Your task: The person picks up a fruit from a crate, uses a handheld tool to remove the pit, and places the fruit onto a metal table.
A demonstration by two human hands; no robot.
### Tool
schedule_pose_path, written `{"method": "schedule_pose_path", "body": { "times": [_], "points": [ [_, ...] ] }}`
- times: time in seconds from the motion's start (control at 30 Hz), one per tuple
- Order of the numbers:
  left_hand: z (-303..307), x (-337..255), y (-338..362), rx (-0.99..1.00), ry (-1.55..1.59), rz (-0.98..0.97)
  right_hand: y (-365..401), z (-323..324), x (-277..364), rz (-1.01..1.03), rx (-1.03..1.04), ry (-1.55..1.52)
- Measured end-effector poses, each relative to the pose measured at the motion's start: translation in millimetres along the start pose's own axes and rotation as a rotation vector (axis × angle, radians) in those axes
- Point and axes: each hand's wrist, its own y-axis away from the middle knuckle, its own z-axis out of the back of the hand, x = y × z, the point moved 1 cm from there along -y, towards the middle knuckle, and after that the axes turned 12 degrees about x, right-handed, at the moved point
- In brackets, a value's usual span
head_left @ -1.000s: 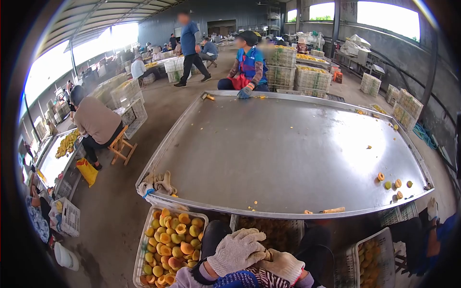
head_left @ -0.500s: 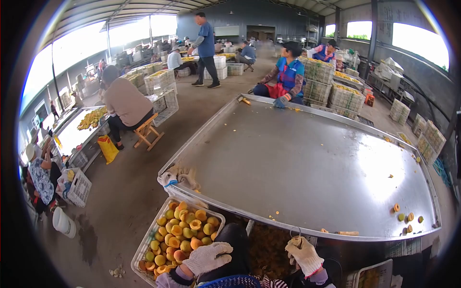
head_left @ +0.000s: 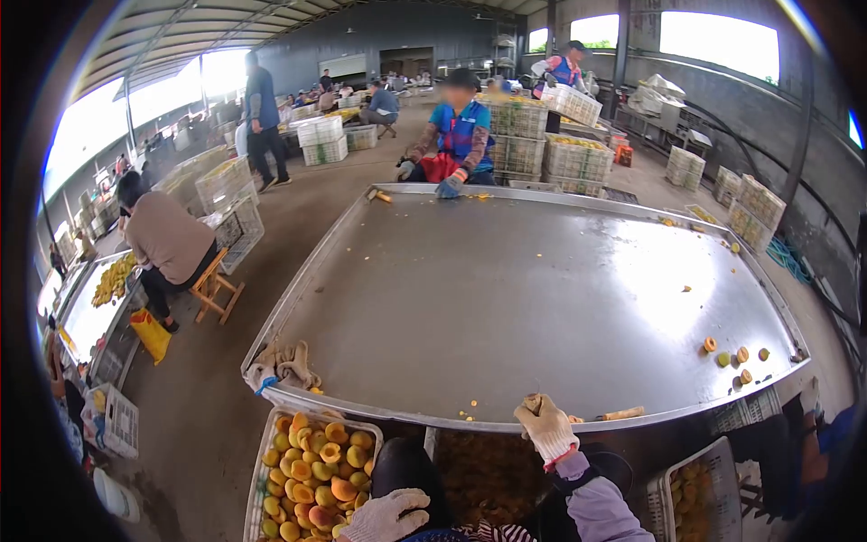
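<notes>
My left hand (head_left: 388,517), in a whitish knit glove, lies flat with its fingers stretched out over my dark-clad knee, beside the crate of fruit. Halved orange-yellow apricots or similar stone fruit (head_left: 318,470) fill this pale plastic crate (head_left: 259,479). My right hand (head_left: 545,426), also gloved, is closed at the near edge of the metal table (head_left: 488,298). What its fingers hold, if anything, is too small to make out. Right of that hand, a wooden handle (head_left: 621,414) lies along the table edge. Small orange bits (head_left: 470,411) lie to its left.
Several fruit pieces (head_left: 742,354) lie at the table's right end. A pair of gloves (head_left: 284,363) rests on its left corner. A co-worker (head_left: 459,135) sits across the table, near stacked crates (head_left: 517,135). Another fruit crate (head_left: 700,492) stands low at right.
The view has turned right. My right hand has risen from below the table's near edge to over it; a thin wire-like loop seen beside it earlier no longer shows. My left hand stays by the crate.
</notes>
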Motion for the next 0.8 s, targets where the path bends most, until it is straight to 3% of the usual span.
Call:
{"method": "schedule_pose_path", "body": {
  "times": [0.07, 0.13, 0.2, 0.27, 0.4, 0.5, 0.57, 0.6, 0.67, 0.77, 0.8],
  "points": [
    [0, -6, -7, -0.004, 0.046, 0.047, -18, -2, -21, 0.107, -0.170, 0.116],
    [-1, -1, -12, 0.021, 0.055, 0.033, -25, -1, -27, 0.094, -0.194, 0.107],
    [-3, 4, -16, 0.025, 0.041, 0.054, -27, -1, -33, -0.041, -0.157, 0.073],
    [-1, 18, -19, 0.142, 0.002, 0.145, -27, 1, -29, -0.037, -0.149, 0.016],
    [11, 39, 4, -0.051, -0.018, 0.163, -31, -4, -35, 0.090, -0.125, -0.101],
    [22, 60, 51, -0.202, 0.038, 0.393, -28, -10, -31, 0.110, -0.096, -0.275],
    [21, 84, 96, -0.276, -0.143, 0.603, -40, -13, -45, 0.122, -0.118, -0.314],
    [17, 94, 120, -0.191, -0.259, 0.794, -25, -16, -21, -0.014, -0.102, -0.322],
    [6, 114, 164, 0.198, -0.459, 1.139, -58, -10, -68, 0.158, -0.077, -0.388],
    [2, 126, 186, 0.124, -0.396, 1.080, -60, -9, -67, 0.089, -0.111, -0.318],
    [-4, 141, 186, -0.053, -0.371, 0.959, -65, -5, -74, 0.103, -0.108, -0.344]
  ]
}}
